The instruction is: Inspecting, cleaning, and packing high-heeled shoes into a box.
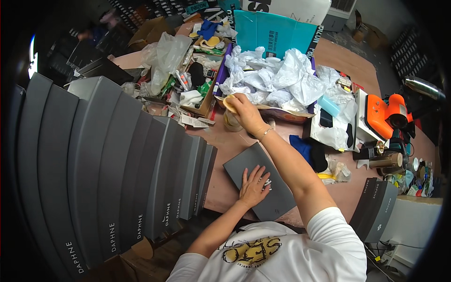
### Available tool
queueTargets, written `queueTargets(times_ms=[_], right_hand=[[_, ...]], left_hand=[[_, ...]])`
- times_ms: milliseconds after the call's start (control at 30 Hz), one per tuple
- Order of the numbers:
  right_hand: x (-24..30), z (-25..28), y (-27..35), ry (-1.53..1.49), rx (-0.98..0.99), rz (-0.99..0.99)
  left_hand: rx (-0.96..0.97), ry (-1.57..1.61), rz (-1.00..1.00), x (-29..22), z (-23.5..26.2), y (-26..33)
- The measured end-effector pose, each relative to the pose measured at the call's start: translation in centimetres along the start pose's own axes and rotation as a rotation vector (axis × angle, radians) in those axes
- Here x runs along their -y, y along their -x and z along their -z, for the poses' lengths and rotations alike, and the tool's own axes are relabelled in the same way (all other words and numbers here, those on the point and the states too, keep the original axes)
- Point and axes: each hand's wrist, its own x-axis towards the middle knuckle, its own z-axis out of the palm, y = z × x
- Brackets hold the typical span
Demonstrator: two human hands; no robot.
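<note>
Left hand (253, 185) lies flat, fingers released, on a closed grey shoebox (260, 188); beyond the shoebox, right hand (242, 109) grasps a tape roll (229, 104). Stacked grey boxes (117, 174) wait left; sealing seemingly undone.

left: row of upright grey boxes (141, 178) walls off the table (225, 188) edge | centre: bare strip of table between that row and the flat grey box (263, 188), passable | far: crumpled white paper (277, 80) and open cardboard tray (202, 80) crowd the back | right: orange tool (385, 113), metal cups (387, 160), dark cloth (307, 150) block the way
</note>
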Motion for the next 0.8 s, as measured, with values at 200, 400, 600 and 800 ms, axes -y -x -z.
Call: queueTargets(times_ms=[200, 400, 600, 800], right_hand=[[1.4, 2.3, 4.4, 0.064, -0.077, -0.234], [8.8, 11.8, 25.9, 0.034, 0.201, -0.535], [12.7, 9.2, 35.2, 0.255, 0.438, -0.347], [15.8, 6.4, 37.1, 0.272, 0.287, -0.462]], left_hand=[[-0.135, 0.023, 0.046, 1.5, -1.1, 0.2], [-0.155, -0.003, 0.009, 1.2, -1.8, 0.1], [-0.096, -0.118, 0.005, 0.8, -1.2, 0.6], [-0.134, -0.19, -0.024, 1.6, -1.2, 0.4]])
